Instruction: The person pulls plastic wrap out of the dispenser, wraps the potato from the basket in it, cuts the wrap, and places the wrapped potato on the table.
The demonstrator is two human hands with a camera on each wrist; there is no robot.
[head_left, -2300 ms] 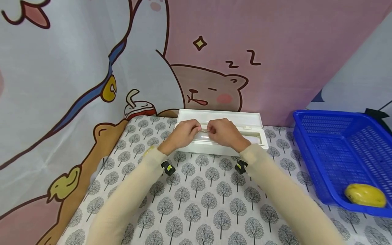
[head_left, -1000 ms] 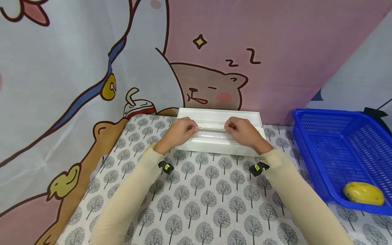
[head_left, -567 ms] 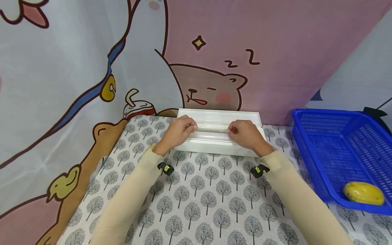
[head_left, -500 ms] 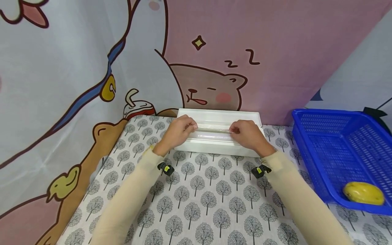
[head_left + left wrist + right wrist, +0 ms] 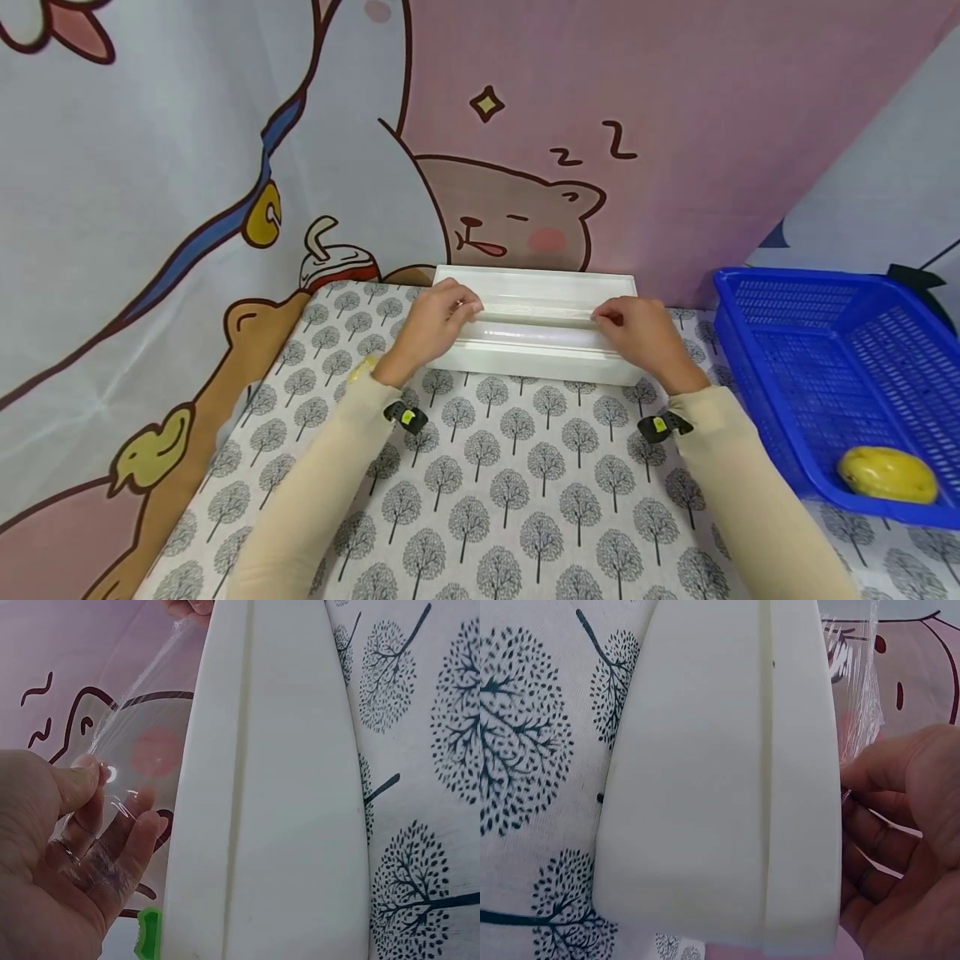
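Left hand (image 5: 435,323) and right hand (image 5: 643,335) pinch clear film (image 5: 536,312) over a white box (image 5: 525,364) on the desk (image 5: 517,500); the right has moved outward, apparently spreading the barely visible edge wider.

clear film (image 5: 534,312): stretched, edge bunched | white box (image 5: 525,363): long, lid (image 5: 536,284) raised | film roll (image 5: 540,335): lengthwise inside box

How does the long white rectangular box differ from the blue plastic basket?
The long white rectangular box has solid walls; the blue plastic basket has perforated ones.
The box has a raised white lid along its back; the basket shows none.
The box holds clear plastic film, pinched by the left hand and the right hand; the basket holds an oblong yellow fruit-like item.
Both stand open-topped on the white tree-print cloth.
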